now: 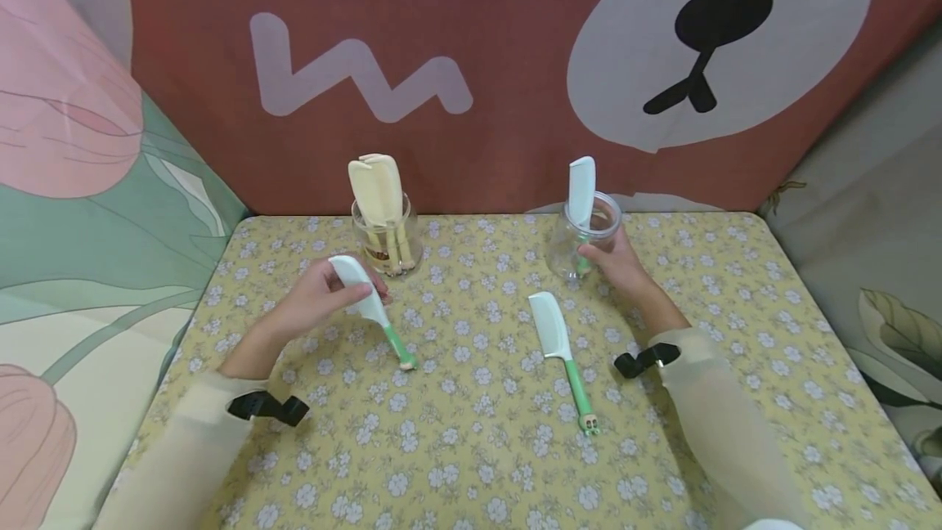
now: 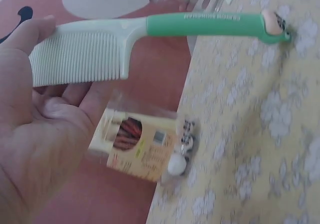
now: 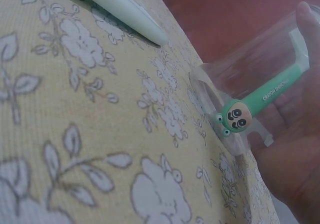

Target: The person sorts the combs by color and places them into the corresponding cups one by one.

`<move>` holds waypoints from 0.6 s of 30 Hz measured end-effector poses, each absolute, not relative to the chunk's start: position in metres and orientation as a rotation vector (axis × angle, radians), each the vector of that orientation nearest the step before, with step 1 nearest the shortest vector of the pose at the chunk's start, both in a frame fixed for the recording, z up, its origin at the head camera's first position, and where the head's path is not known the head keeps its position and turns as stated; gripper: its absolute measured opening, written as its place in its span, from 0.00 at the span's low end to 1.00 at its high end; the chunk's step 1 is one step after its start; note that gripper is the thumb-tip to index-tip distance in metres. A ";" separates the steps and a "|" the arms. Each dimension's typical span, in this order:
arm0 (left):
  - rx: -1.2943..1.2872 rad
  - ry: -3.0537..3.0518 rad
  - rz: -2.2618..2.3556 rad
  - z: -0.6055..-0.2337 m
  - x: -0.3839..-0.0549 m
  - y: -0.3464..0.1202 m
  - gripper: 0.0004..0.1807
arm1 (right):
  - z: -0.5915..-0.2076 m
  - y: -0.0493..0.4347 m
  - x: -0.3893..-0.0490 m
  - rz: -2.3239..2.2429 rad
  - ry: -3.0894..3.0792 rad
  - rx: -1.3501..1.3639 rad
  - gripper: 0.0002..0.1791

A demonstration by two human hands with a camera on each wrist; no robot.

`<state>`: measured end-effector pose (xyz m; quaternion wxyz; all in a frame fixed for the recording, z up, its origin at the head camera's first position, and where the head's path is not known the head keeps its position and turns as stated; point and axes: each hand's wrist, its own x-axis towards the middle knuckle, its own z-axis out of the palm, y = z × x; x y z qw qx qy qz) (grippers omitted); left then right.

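My left hand [image 1: 312, 301] pinches a pale comb [image 2: 205, 25] by its toothed end, its green handle with a small character head pointing away from the hand. Held above the cloth, it is near a clear jar [image 1: 415, 245] of cream-coloured combs [image 1: 386, 186]. On the right, my right hand [image 1: 624, 265] grips a second clear jar [image 1: 562, 252] round its side. One green-handled comb [image 3: 272, 91] stands inside, handle down, its white end [image 1: 582, 186] above the rim. Another such comb [image 1: 577, 387] lies on the cloth between my hands.
A yellow floral cloth [image 1: 471, 432] covers the table. Behind it rises a reddish-brown printed fabric [image 1: 515, 162], with more printed fabric on the left [image 1: 96, 268] and right [image 1: 846, 211] sides. The jar of cream combs carries a printed label [image 2: 145, 149].
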<state>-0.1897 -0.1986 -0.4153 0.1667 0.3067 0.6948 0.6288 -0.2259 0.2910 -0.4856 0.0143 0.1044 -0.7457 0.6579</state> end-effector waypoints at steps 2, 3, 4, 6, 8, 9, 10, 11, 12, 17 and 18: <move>0.868 1.965 1.812 -0.414 -0.189 -0.193 0.07 | -0.486 0.291 -0.226 2.040 -2.328 0.325 0.44; 0.867 1.958 1.828 -0.413 -0.189 -0.190 0.09 | -0.486 0.292 -0.226 2.041 -2.324 0.328 0.44; 0.867 1.954 1.843 -0.412 -0.189 -0.188 0.11 | -0.486 0.292 -0.226 2.048 -2.314 0.337 0.44; 0.876 1.944 1.863 -0.409 -0.189 -0.184 0.15 | -0.487 0.292 -0.227 2.064 -2.290 0.360 0.44; 0.883 1.952 1.858 -0.406 -0.188 -0.181 0.17 | -0.487 0.292 -0.228 2.073 -2.272 0.377 0.44; 0.884 1.958 1.853 -0.405 -0.188 -0.180 0.16 | -0.487 0.292 -0.228 2.073 -2.271 0.380 0.44; 0.885 1.974 1.840 -0.404 -0.188 -0.179 0.16 | -0.487 0.292 -0.228 2.071 -2.274 0.382 0.44; 0.888 1.990 1.825 -0.403 -0.188 -0.178 0.15 | -0.487 0.292 -0.228 2.064 -2.281 0.381 0.44; 0.892 2.004 1.812 -0.403 -0.188 -0.177 0.14 | -0.488 0.292 -0.228 2.057 -2.289 0.377 0.45; 0.924 2.067 1.769 -0.402 -0.187 -0.176 0.11 | -0.488 0.292 -0.228 2.047 -2.309 0.369 0.45; 0.934 2.076 1.764 -0.402 -0.187 -0.175 0.10 | -0.488 0.292 -0.228 2.048 -2.309 0.368 0.45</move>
